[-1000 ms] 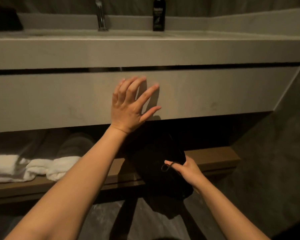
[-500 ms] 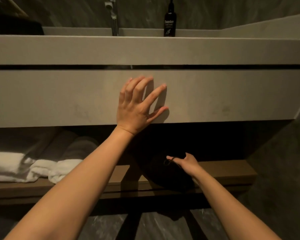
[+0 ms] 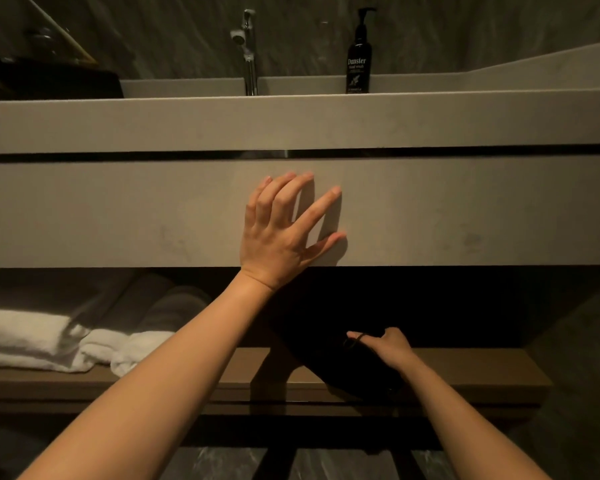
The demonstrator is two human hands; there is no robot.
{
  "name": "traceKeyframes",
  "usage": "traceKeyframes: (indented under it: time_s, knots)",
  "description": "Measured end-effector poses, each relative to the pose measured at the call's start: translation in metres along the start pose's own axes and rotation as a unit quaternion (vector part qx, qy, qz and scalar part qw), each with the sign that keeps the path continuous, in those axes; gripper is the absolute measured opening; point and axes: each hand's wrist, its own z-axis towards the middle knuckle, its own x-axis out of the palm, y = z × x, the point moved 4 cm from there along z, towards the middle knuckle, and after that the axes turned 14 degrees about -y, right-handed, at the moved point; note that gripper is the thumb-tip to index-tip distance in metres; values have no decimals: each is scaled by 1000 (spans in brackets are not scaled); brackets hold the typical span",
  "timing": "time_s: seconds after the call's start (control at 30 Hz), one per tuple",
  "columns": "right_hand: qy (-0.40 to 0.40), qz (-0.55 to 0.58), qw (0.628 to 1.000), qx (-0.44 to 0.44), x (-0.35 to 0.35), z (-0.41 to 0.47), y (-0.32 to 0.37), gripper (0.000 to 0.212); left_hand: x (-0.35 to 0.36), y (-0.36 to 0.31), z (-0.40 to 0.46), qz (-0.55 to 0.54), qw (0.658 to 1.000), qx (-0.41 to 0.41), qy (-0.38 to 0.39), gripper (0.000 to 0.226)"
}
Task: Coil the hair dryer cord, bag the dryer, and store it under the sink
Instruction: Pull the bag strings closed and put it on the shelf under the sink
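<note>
A black bag (image 3: 329, 362) rests on the wooden shelf (image 3: 471, 372) under the sink, mostly lost in shadow. My right hand (image 3: 387, 348) grips its top, with a thin cord loop around one finger. The dryer itself is hidden inside the bag. My left hand (image 3: 284, 233) lies flat, fingers spread, against the pale stone front of the sink vanity (image 3: 118, 216), holding nothing.
White rolled towels (image 3: 59, 341) lie on the shelf's left half. A tap (image 3: 248, 50) and a black pump bottle (image 3: 359, 53) stand on the counter above. A dark stone wall (image 3: 582, 368) closes in on the right.
My right hand has pushed the bag further back onto the shelf under the sink. The view has dropped lower. My left hand stays pressed on the vanity front.
</note>
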Motion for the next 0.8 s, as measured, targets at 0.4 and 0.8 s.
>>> traceKeyframes:
  time_s: [0.4, 0.8]
  knots:
    - [-115, -262, 948, -136, -1, 4, 2, 50, 0, -1, 1, 11, 1000, 3, 13, 60]
    - [-181, -326, 901, -223, -25, -40, 11, 76, -1, -2, -2, 20, 1000, 6, 20, 58]
